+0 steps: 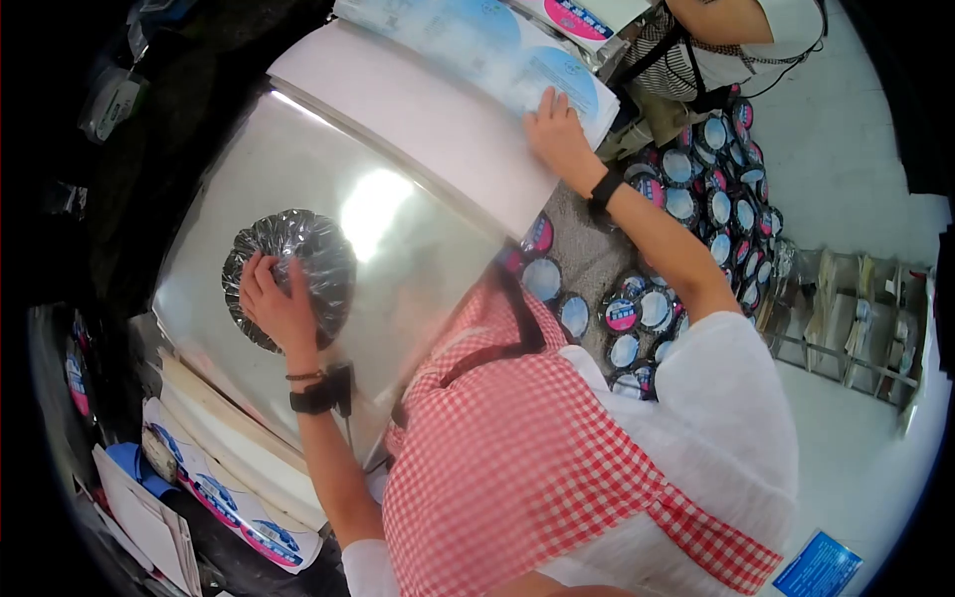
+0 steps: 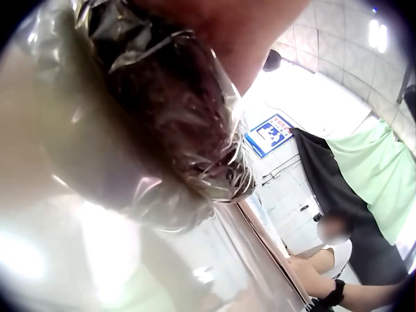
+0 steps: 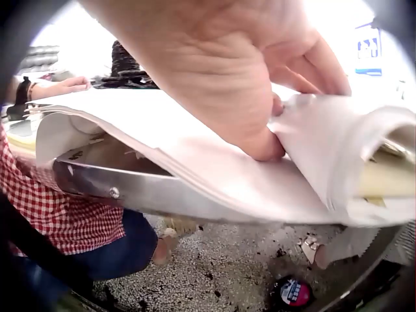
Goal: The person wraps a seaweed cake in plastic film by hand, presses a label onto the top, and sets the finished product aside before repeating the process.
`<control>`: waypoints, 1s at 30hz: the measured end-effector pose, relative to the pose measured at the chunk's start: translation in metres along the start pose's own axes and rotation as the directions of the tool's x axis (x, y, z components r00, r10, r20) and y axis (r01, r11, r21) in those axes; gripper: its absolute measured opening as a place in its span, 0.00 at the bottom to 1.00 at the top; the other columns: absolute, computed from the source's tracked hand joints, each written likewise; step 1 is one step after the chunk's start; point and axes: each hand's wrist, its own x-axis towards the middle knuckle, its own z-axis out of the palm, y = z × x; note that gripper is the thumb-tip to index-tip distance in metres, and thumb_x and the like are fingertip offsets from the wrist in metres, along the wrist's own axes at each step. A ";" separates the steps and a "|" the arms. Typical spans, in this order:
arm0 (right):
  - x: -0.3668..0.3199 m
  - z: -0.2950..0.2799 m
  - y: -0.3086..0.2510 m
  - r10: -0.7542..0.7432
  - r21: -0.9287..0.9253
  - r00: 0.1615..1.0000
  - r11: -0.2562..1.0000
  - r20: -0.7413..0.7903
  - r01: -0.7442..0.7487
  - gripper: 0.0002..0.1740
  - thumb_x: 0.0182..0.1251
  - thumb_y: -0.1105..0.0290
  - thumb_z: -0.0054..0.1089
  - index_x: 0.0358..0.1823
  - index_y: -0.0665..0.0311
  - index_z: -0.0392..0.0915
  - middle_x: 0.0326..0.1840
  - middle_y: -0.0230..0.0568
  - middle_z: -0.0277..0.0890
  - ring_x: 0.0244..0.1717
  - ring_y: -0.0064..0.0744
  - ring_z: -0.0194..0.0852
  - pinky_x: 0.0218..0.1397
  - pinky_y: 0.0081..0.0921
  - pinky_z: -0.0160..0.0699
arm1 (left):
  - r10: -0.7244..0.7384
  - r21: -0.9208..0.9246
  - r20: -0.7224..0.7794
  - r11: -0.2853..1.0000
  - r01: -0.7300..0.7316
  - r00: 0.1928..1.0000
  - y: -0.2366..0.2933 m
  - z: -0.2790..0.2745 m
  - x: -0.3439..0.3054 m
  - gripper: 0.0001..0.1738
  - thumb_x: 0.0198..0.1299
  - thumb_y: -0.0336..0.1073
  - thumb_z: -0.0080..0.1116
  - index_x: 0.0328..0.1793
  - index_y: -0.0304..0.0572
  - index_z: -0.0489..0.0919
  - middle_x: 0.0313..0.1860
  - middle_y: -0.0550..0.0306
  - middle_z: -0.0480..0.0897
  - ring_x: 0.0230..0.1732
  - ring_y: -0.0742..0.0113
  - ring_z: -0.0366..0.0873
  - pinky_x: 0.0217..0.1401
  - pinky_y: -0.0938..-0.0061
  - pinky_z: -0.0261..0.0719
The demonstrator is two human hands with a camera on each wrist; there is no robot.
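My left hand (image 1: 279,306) rests on a round, dark bundle wrapped in clear crinkled plastic (image 1: 326,244), fingers spread over its top. This bundle sits on a shiny metal tabletop (image 1: 224,164); the left wrist view shows its wrapping (image 2: 195,130) close up. Across the table, my right hand (image 1: 562,141) pinches a sheet with blue and white print (image 1: 438,40) where it meets a plain white sheet (image 1: 398,119). In the right wrist view the thumb is at the fold of the curled paper (image 3: 325,156), the fingers over its far side.
Many round packages with pink and blue labels (image 1: 716,209) lie on the floor at right. A wire rack (image 1: 846,318) stands beyond them. Another person's arm (image 1: 721,20) is near the far table corner. More printed sheets (image 1: 234,502) lie at lower left.
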 end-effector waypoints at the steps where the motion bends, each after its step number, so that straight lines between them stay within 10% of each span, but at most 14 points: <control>1: 0.003 0.000 -0.001 0.003 -0.056 0.998 0.998 0.062 0.001 0.08 0.56 0.72 0.54 0.34 0.69 0.72 0.57 0.72 0.71 0.54 0.58 0.77 0.44 0.35 0.84 | -0.003 0.001 0.007 1.000 0.003 1.000 0.000 -0.001 0.000 0.17 0.66 0.48 0.57 0.50 0.44 0.77 0.62 0.56 0.76 0.65 0.51 0.69 0.69 0.57 0.62; 7: -0.001 0.013 0.028 -0.057 0.434 0.998 0.900 0.039 0.034 0.06 0.59 0.71 0.55 0.33 0.68 0.73 0.53 0.81 0.70 0.44 0.65 0.80 0.35 0.43 0.84 | 0.004 -0.009 0.016 1.000 -0.003 1.000 -0.001 0.001 0.001 0.17 0.64 0.47 0.59 0.51 0.45 0.77 0.62 0.56 0.75 0.65 0.52 0.68 0.68 0.57 0.61; 10: -0.012 0.016 0.013 -0.073 0.112 0.986 0.990 -0.153 0.091 0.07 0.59 0.70 0.56 0.33 0.67 0.73 0.53 0.82 0.70 0.44 0.68 0.80 0.29 0.39 0.84 | -0.019 -0.023 0.014 1.000 0.019 1.000 0.000 0.000 0.001 0.17 0.65 0.47 0.58 0.51 0.45 0.77 0.63 0.57 0.75 0.65 0.52 0.68 0.68 0.57 0.62; 14: -0.006 0.011 0.005 -0.030 0.009 0.999 1.000 0.034 0.030 0.07 0.60 0.70 0.55 0.36 0.65 0.72 0.51 0.78 0.71 0.40 0.63 0.80 0.31 0.44 0.83 | 0.012 0.004 0.008 1.000 -0.012 1.000 0.001 -0.002 0.002 0.16 0.67 0.47 0.57 0.50 0.43 0.77 0.62 0.54 0.76 0.64 0.51 0.70 0.67 0.58 0.64; 17: -0.004 -0.013 0.034 -0.017 0.506 0.964 0.853 0.266 -0.125 0.12 0.61 0.69 0.54 0.45 0.66 0.74 0.52 0.69 0.73 0.44 0.59 0.78 0.45 0.42 0.84 | 0.027 0.000 -0.002 1.000 -0.027 1.000 -0.005 0.002 0.001 0.17 0.65 0.48 0.58 0.50 0.45 0.77 0.62 0.58 0.75 0.64 0.52 0.69 0.66 0.58 0.63; 23: -0.010 0.017 0.048 0.164 0.572 0.975 0.819 -0.151 -0.049 0.12 0.57 0.66 0.62 0.38 0.65 0.75 0.46 0.47 0.77 0.48 0.45 0.73 0.41 0.38 0.80 | 0.011 -0.006 0.010 1.000 -0.011 1.000 -0.005 0.002 0.000 0.18 0.65 0.48 0.58 0.54 0.45 0.77 0.62 0.55 0.76 0.64 0.52 0.69 0.67 0.58 0.63; 24: -0.016 0.025 0.064 0.451 0.764 0.886 0.608 -0.108 -0.216 0.15 0.55 0.63 0.66 0.37 0.66 0.77 0.44 0.43 0.79 0.46 0.42 0.76 0.43 0.40 0.78 | -0.001 -0.009 0.016 1.000 0.001 1.000 -0.004 0.001 0.001 0.20 0.66 0.47 0.58 0.56 0.43 0.76 0.62 0.54 0.76 0.64 0.51 0.69 0.67 0.58 0.63; 25: -0.008 -0.021 0.099 0.615 0.830 0.722 0.187 0.317 -0.525 0.15 0.56 0.63 0.66 0.37 0.67 0.79 0.39 0.46 0.81 0.40 0.44 0.79 0.43 0.38 0.77 | -0.013 -0.010 0.023 1.000 0.013 1.000 -0.002 0.000 0.002 0.21 0.66 0.47 0.58 0.58 0.41 0.75 0.62 0.52 0.76 0.64 0.51 0.69 0.67 0.58 0.63; 27: -0.033 0.011 0.178 0.841 0.782 0.434 0.021 0.323 -0.623 0.13 0.61 0.63 0.67 0.35 0.68 0.79 0.32 0.39 0.80 0.30 0.36 0.75 0.36 0.33 0.76 | -0.035 -0.064 0.024 0.997 0.036 0.999 0.000 -0.001 0.002 0.25 0.66 0.46 0.59 0.61 0.37 0.73 0.62 0.49 0.76 0.64 0.49 0.69 0.68 0.58 0.62; 28: -0.061 0.045 0.222 0.883 0.843 0.278 -0.205 0.379 -0.497 0.12 0.64 0.64 0.65 0.38 0.66 0.77 0.31 0.36 0.78 0.28 0.35 0.73 0.35 0.32 0.75 | -0.054 -0.117 0.014 0.992 0.055 0.998 0.002 -0.001 0.001 0.27 0.65 0.46 0.59 0.63 0.35 0.72 0.63 0.48 0.76 0.65 0.48 0.69 0.69 0.58 0.62; 30: -0.065 -0.017 0.231 0.789 0.846 0.354 -0.534 0.502 -0.008 0.12 0.74 0.69 0.52 0.48 0.72 0.68 0.48 0.52 0.74 0.44 0.39 0.75 0.55 0.45 0.84 | -0.067 -0.127 -0.017 0.990 0.064 0.998 0.003 -0.001 -0.001 0.30 0.64 0.46 0.61 0.65 0.32 0.70 0.63 0.46 0.75 0.65 0.46 0.68 0.69 0.57 0.61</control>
